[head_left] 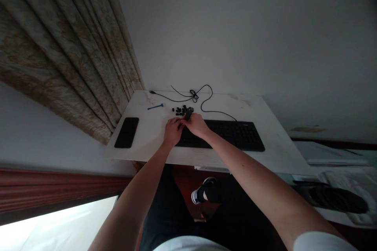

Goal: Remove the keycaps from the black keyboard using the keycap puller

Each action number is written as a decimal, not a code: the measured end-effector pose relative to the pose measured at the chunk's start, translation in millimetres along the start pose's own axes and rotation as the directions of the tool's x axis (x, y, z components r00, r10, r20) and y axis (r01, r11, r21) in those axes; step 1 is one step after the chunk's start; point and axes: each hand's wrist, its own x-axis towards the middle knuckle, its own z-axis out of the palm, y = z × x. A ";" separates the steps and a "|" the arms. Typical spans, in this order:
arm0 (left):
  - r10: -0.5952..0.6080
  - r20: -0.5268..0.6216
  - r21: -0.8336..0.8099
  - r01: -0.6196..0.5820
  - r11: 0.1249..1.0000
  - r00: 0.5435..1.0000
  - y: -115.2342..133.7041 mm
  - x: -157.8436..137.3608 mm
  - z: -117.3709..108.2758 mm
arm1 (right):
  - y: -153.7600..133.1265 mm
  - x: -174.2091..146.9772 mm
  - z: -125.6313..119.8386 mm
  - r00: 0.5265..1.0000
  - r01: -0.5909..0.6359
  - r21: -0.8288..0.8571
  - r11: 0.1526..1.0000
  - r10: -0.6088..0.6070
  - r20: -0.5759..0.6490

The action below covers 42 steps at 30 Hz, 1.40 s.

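Observation:
A black keyboard lies on the white table, its left end partly covered by my hands. My right hand is closed around a short dark tool whose kind I cannot make out. My left hand is at the keyboard's left end, its fingers bent and drawn together against the right fingertips. Whatever those left fingers pinch is too small to name. Just beyond the hands, several loose black keycaps lie in a small cluster.
A thin blue tool lies left of the keycaps. Nearer the table's left edge is a black phone. The keyboard's black cable runs along the back, looped near the wall. A patterned curtain hangs at the left.

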 end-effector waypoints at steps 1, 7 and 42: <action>0.000 0.001 0.002 0.000 1.000 1.000 0.3 -0.1 -0.1 | 0.2 -0.1 0.5 1.000 0.005 -0.003 1.000 -0.005 -0.003; 0.002 0.004 0.010 -0.002 1.000 1.000 1.5 -0.2 -0.3 | 1.5 -0.8 1.7 0.999 0.048 -0.031 0.998 -0.049 -0.011; 0.009 0.031 0.012 -0.009 1.000 0.999 1.6 0.8 -0.8 | -30.1 32.3 -46.4 0.986 0.082 -0.026 0.996 -0.085 -0.140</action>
